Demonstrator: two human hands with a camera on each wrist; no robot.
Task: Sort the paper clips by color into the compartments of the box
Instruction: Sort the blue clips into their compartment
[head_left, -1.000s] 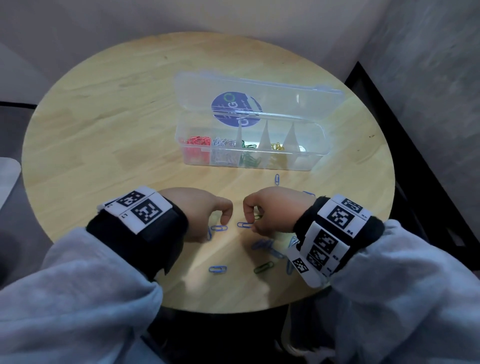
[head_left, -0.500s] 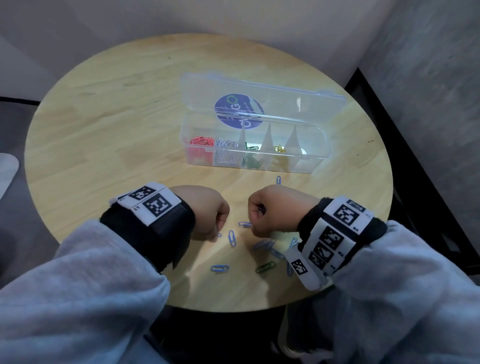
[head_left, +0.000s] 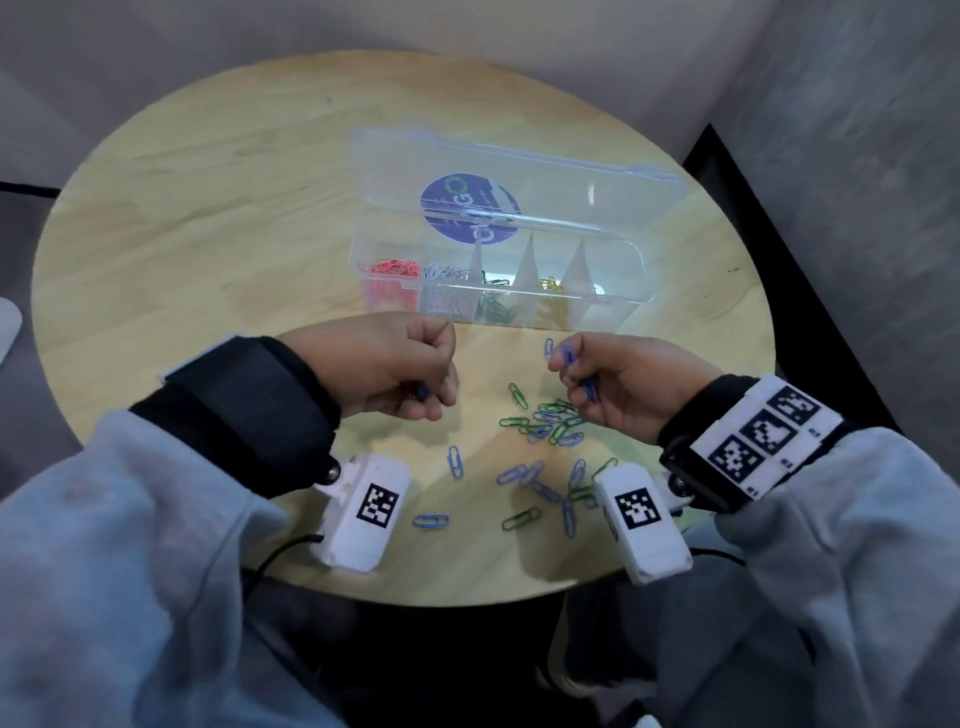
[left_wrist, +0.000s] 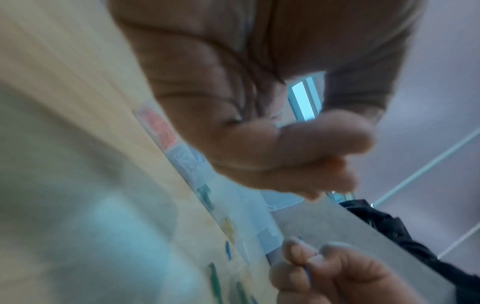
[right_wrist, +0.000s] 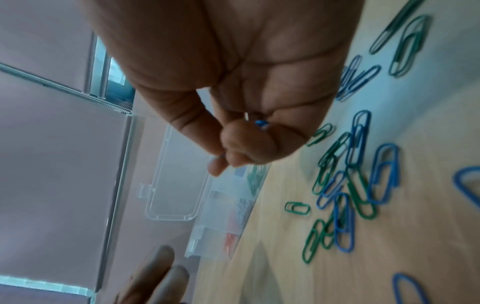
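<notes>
A clear compartment box (head_left: 613, 306) stands open mid-table, holding red (head_left: 390, 270), silver, green (head_left: 493, 306) and yellow clips in separate compartments; the rightmost compartment looks empty. My left hand (head_left: 441, 384) hovers just in front of the box, fingers curled round something dark blue (head_left: 420, 389), seemingly a blue clip. My right hand (head_left: 566, 369) is raised to its right and pinches blue paper clips (head_left: 570, 356). In the right wrist view, a blue clip (right_wrist: 261, 123) shows inside the right hand (right_wrist: 233, 144). The left wrist view is blurred and shows only the curled left hand (left_wrist: 311, 154).
Several loose blue and green clips (head_left: 545, 423) lie on the round wooden table (head_left: 208, 234) between my hands and towards its front edge (head_left: 467, 597). The open lid (head_left: 519, 182) leans back behind the box. A grey wall stands to the right.
Both hands have lifted off the table, moved apart and turned palms inward, carrying blue clips up. The pile of clips they covered now shows.
</notes>
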